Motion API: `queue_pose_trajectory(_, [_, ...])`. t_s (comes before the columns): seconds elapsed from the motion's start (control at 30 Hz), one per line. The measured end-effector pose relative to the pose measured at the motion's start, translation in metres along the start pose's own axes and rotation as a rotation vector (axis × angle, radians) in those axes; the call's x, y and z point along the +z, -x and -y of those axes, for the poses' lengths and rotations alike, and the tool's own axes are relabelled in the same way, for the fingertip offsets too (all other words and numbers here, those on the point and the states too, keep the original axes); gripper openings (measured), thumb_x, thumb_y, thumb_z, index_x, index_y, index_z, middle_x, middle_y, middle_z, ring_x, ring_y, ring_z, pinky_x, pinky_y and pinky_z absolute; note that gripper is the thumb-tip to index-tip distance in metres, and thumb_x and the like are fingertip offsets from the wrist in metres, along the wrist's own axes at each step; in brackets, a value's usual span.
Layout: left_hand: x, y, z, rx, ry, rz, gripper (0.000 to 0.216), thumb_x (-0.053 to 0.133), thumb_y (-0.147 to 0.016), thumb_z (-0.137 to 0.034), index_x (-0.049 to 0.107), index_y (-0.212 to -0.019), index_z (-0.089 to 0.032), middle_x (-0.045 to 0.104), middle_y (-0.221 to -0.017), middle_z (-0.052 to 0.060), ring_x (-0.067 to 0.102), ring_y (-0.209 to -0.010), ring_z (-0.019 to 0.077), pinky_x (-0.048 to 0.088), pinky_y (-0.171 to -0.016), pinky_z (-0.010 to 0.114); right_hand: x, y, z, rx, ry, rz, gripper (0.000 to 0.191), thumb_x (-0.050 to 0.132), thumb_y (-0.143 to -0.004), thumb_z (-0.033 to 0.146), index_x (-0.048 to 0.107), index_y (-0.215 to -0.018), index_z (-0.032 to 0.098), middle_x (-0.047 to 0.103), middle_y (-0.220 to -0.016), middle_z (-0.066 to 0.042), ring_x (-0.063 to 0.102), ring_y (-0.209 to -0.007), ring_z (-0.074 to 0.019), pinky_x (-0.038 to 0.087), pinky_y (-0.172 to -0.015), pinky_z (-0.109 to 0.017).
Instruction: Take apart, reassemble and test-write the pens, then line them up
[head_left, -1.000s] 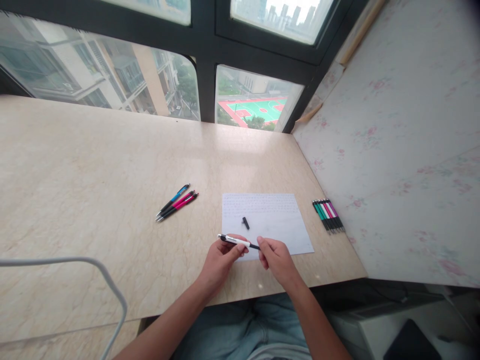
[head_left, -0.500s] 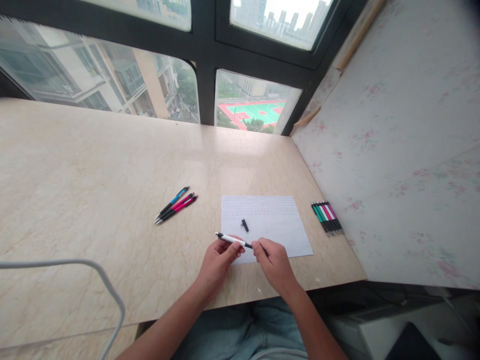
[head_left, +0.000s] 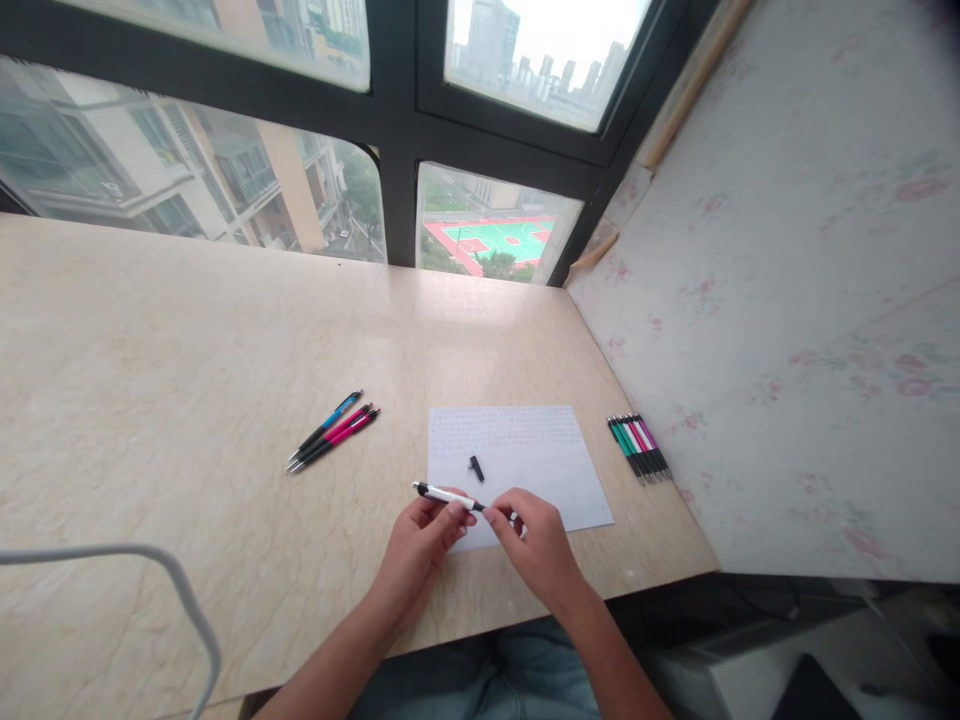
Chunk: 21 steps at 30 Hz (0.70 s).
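Note:
My left hand (head_left: 416, 555) is closed around the white barrel of a pen (head_left: 442, 494), whose black clip end points up and to the left. At the pen's black front end, the thumb and fingers of my right hand (head_left: 538, 545) are pinched together, covering the tip. Both hands are above the near edge of a sheet of paper (head_left: 559, 485) with rows of faint handwriting across its upper part. Just beyond the pen, a small black piece like a pen cap or clip (head_left: 477, 468) lies on the sheet.
Left of the paper lie a blue pen (head_left: 326, 423) and two pink pens (head_left: 349, 430). Several coloured pens (head_left: 639, 447) are lined up by the papered wall (head_left: 787, 300) at right. A grey cable (head_left: 172, 570) arches across the lower left of the marble-look tabletop (head_left: 187, 400).
The whole view has shifted a little, so everything sits lower and further left. My right fingers have shifted slightly and look more curled at the pen's front end. The left hand keeps its hold.

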<state>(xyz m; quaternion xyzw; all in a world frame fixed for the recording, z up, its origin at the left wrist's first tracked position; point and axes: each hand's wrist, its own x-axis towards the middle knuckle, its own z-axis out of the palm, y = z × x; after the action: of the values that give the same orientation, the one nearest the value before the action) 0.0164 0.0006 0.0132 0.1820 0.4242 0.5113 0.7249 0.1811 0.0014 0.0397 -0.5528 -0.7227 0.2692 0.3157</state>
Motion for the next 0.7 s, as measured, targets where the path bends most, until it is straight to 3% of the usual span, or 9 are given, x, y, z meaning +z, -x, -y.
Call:
queue_pose_trajectory(0.47, [0.002, 0.002, -0.003, -0.023, 0.036, -0.104, 0.032, 0.086, -0.062, -0.029, 0.072, -0.084, -0.012, 0.071, -0.076, 0.005, 0.067, -0.069, 0.0138, 0.053, -0.066, 0.021, 0.013, 0.001, -0.011, -0.203, 0.122, -0.107, 0.02, 0.053, -0.095, 0.027, 0.066, -0.081, 0.02, 0.067, -0.077, -0.007, 0.06, -0.075, -0.0199, 0.045, -0.07, -0.031])
queue_pose_trajectory(0.6, [0.001, 0.001, -0.003, 0.023, -0.038, -0.103, 0.033, 0.085, -0.063, -0.032, 0.071, -0.085, -0.013, 0.073, -0.08, 0.007, 0.07, -0.074, 0.0186, 0.055, -0.07, 0.027, 0.007, -0.002, -0.01, -0.116, 0.036, 0.018, 0.025, 0.047, -0.098, 0.029, 0.065, -0.083, 0.02, 0.066, -0.077, -0.005, 0.059, -0.073, -0.0178, 0.044, -0.067, -0.028])
queue_pose_trajectory(0.7, [-0.001, 0.001, -0.003, 0.076, -0.133, -0.057, 0.039, 0.083, -0.065, -0.034, 0.07, -0.097, -0.015, 0.075, -0.087, 0.009, 0.071, -0.078, 0.0227, 0.056, -0.073, 0.032, 0.0, -0.003, -0.009, -0.088, -0.021, 0.147, 0.03, 0.043, -0.099, 0.029, 0.066, -0.082, 0.02, 0.067, -0.075, -0.003, 0.06, -0.071, -0.0163, 0.044, -0.068, -0.027])
